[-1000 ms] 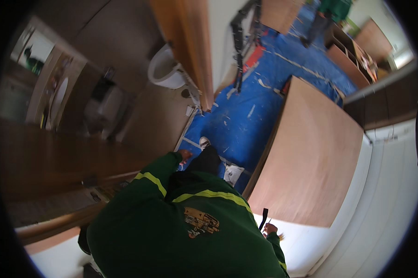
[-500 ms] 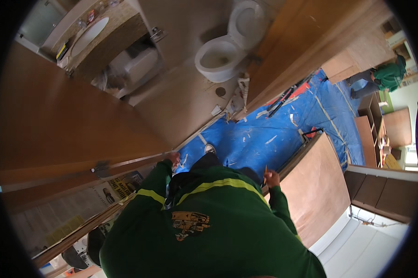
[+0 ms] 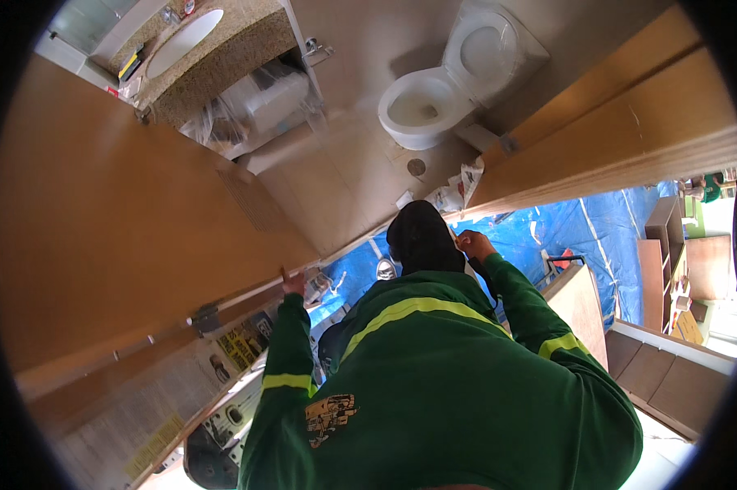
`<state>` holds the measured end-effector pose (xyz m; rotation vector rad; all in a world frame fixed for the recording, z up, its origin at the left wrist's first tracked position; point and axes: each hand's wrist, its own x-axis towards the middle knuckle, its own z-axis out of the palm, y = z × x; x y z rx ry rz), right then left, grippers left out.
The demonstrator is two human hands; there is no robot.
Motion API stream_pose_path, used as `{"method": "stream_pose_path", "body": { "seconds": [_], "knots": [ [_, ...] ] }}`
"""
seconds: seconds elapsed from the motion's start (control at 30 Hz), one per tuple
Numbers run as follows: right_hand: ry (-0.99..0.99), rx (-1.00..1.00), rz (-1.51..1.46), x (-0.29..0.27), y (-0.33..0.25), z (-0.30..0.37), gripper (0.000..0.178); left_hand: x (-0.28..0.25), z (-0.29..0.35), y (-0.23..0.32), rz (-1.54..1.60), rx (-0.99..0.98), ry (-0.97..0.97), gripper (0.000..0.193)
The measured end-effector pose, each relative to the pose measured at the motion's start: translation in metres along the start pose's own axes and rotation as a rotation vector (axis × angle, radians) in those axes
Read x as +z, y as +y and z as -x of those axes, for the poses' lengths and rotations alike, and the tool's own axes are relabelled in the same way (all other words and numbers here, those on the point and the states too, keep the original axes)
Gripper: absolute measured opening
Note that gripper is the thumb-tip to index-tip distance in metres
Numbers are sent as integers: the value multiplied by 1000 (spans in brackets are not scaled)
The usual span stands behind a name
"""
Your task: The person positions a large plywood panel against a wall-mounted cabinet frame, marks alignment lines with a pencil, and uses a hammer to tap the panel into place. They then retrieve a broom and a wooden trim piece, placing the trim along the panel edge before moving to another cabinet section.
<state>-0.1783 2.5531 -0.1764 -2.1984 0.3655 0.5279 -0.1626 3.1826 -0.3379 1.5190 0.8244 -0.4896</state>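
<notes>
My left hand (image 3: 293, 282) is at the edge of a brown wooden door (image 3: 140, 220), one digit lying over its face and the rest curled behind the edge. My right hand (image 3: 475, 244) is raised ahead of my chest with its fingers pinched together. A thin pale tip shows at those fingers, apparently the pencil seen there earlier; most of it is hidden. Beside that hand a rounded black shape (image 3: 421, 237) covers part of the floor; I cannot tell whether it is my knee or headwear. My shoe (image 3: 386, 269) stands on blue sheeting (image 3: 564, 229).
Past the doorway are a white toilet (image 3: 421, 110) and a stone counter (image 3: 221, 73) with a basin. A wooden door frame (image 3: 605, 122) rises on the right. A wood panel (image 3: 577, 306) stands at my right. Farther off is a person in green (image 3: 711, 188).
My body has moved toward the doorway. My right hand has risen forward from near the panel, and my left hand has come onto the door's edge. The black shape has come into view.
</notes>
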Motion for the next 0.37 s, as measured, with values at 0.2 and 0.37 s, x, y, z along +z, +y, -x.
{"method": "stream_pose_path", "body": {
  "seconds": [0.2,0.37],
  "knots": [
    [-329,448,-663,24,114,-88,29,43,27,-34,1,-48,-263,55],
    [-301,433,-587,44,155,-26,20,115,1,49,-371,-195,-286,50]
  ]
}}
